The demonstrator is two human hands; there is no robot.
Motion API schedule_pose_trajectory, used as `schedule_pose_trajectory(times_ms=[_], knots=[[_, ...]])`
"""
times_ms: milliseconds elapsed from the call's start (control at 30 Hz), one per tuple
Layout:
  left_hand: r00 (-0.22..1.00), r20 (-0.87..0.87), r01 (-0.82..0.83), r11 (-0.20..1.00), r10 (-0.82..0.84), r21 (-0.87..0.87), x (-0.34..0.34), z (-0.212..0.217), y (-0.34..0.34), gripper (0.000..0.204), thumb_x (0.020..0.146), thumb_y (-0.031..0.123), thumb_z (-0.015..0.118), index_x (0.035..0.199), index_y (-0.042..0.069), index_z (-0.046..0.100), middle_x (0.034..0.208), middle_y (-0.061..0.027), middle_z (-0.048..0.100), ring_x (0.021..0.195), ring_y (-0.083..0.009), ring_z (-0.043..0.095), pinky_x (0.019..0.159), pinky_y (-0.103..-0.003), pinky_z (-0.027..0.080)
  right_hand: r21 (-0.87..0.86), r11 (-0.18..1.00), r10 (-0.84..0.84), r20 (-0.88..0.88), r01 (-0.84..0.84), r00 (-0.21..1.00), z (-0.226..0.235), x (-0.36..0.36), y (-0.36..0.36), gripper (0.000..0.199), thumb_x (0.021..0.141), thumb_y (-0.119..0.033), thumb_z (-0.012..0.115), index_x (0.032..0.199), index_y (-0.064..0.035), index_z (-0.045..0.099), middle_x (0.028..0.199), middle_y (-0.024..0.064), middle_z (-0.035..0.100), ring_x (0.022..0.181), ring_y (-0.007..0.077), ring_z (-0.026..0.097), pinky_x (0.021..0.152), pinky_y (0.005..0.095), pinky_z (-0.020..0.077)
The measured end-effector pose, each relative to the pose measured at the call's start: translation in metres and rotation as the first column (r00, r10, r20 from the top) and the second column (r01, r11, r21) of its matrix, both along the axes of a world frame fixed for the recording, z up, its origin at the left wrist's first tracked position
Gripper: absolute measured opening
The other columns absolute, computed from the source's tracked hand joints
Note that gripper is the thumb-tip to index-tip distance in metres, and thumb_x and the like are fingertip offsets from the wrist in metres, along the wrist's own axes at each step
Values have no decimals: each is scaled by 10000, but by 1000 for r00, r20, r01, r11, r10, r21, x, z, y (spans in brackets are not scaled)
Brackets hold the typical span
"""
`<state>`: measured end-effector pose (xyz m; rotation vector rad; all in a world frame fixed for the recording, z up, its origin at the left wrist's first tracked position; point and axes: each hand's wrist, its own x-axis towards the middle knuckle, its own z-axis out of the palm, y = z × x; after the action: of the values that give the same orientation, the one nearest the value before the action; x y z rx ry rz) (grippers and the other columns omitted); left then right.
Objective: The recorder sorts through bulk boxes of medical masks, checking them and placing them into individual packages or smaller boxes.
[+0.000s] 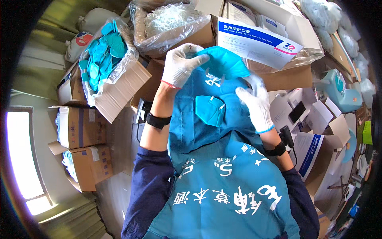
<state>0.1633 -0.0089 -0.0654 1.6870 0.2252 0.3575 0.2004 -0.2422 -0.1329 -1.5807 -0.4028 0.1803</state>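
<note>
My left hand [184, 63], in a white knit glove with a red cuff edge, pinches the left end of a teal folded face mask [223, 59] between thumb and fingers. That mask is held up above my lap, its hollow side partly showing. My right hand [258, 104], gloved with a blue cuff edge, is just below the mask's right end. Its thumb stands apart from the fingers, which are blurred by motion; whether they touch the mask is unclear. A second teal mask [209, 110] with pale straps lies on my teal apron [230, 175].
A lined carton [123, 85] of teal masks stands far left, beside a carton [181, 38] of pale stringy strands. Far right is an open carton [288, 77] with a white printed box panel [254, 44]. A phone [297, 112] rests among white boxes at right. Stacked cartons [85, 127] stand left.
</note>
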Motion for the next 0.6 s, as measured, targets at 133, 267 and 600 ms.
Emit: schedule_pose_trajectory(times_ms=[133,267,600], knots=[[994,103,-6,981,27,-194,-8,-1,-22,185,798,57,738,949,-14,657,885,-41,669,757,-89,602,700,-234,500,238,953,256,-313,-185,915,34,-1,21,239,945,-202,569,1134,-62,611,763,-24,589,613,49,471,562,214,383],[998,-28,-57,963,51,-263,-16,-17,-48,178,880,120,675,1008,-3,658,936,-40,675,800,-75,592,741,-237,491,345,924,261,-263,-162,929,41,-2,38,199,953,-225,573,1046,-59,631,769,-41,584,620,33,474,543,199,369],[917,116,-357,914,382,-194,-44,-63,-79,222,950,110,582,1133,-7,626,946,-34,688,819,-77,595,744,-247,491,486,809,575,-773,-332,269,44,-10,10,212,977,-218,507,879,-60,609,605,-63,431,459,8,375,414,184,302]])
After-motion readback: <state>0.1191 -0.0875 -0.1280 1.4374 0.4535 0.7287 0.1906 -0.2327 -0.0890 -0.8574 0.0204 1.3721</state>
